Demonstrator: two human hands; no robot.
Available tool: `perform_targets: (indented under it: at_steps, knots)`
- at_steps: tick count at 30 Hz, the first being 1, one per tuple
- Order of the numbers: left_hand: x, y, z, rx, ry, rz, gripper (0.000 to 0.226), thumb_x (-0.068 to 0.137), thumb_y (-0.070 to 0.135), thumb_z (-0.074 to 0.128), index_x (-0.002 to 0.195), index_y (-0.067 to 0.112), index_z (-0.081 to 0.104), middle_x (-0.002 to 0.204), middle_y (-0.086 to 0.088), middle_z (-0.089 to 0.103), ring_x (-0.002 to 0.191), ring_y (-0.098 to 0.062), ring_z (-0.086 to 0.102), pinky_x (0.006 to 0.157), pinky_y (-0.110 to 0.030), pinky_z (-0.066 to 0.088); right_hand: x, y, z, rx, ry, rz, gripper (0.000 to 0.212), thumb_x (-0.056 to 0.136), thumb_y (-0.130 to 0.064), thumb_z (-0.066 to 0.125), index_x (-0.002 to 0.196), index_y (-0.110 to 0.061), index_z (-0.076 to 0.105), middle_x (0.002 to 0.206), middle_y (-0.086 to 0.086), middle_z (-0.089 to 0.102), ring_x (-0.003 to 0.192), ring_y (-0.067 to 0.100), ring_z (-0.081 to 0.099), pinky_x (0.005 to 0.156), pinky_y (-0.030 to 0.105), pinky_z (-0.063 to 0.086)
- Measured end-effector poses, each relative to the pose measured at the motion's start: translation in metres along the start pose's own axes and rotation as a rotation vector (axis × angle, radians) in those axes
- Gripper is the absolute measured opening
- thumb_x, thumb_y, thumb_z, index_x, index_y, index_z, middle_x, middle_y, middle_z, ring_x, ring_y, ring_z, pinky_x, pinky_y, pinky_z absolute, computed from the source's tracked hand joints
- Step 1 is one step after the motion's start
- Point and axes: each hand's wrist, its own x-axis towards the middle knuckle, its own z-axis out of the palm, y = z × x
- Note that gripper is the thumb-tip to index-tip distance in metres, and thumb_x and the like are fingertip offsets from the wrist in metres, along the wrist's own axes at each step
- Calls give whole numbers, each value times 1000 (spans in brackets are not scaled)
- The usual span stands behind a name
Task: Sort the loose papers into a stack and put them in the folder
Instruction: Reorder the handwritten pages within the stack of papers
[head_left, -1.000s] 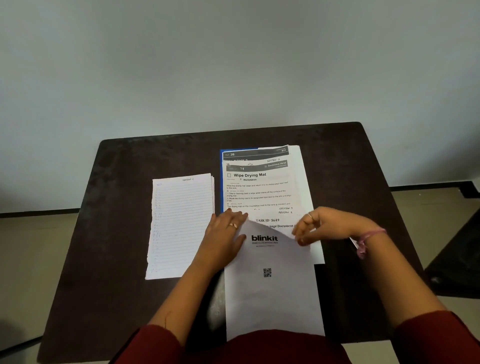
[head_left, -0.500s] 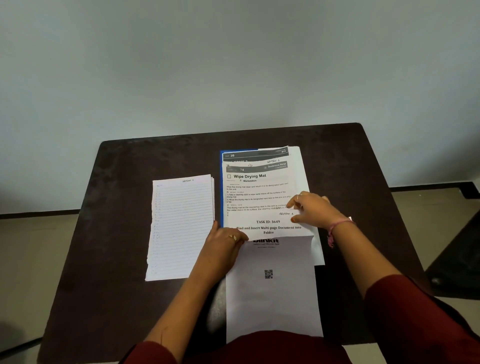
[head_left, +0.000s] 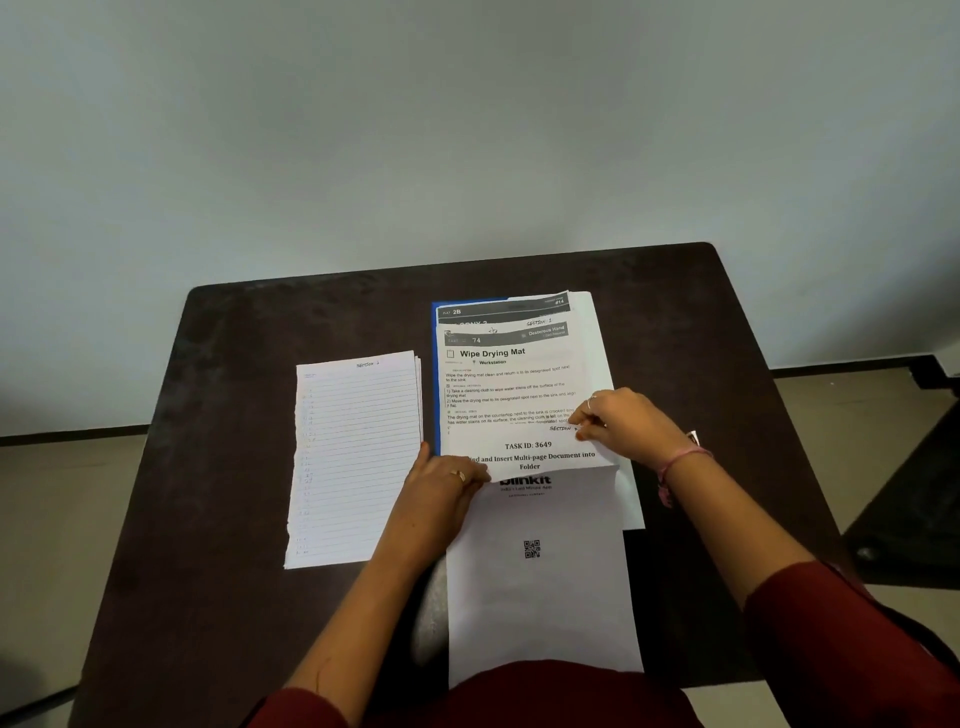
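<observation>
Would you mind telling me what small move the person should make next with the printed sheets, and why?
Probably square the printed white sheets over the blue folder. Their top edges lie fanned and skewed, the right hand pinches the top sheet's right edge, and the left hand rests at its lower-left corner. The lined paper stack lies apart.

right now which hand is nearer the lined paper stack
Left. The left hand sits right beside the lined paper stack's right edge. The right hand is farther right, across the printed sheets.
</observation>
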Motion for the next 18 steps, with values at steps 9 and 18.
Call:
perform_targets:
  at_steps: [9, 18]
  knots:
    - [-1, -3, 0, 1, 36, 52, 11, 88, 17, 66, 98, 17, 73, 148, -6, 41, 138, -24, 36, 113, -46, 8, -25, 0, -9, 244, -51, -49, 10, 79, -26, 76, 89, -27, 77, 127, -5, 62, 112, 10, 59, 103, 34, 44]
    - [5, -2, -15, -20, -75, 38, 21, 95, 20, 58, 111, 21, 71, 114, 5, 69, 112, -10, 61, 118, -38, -8, -10, 9, -15, 453, -72, 78, 12, 84, -24, 72, 96, -22, 72, 100, -3, 72, 92, 13, 65, 91, 30, 52]
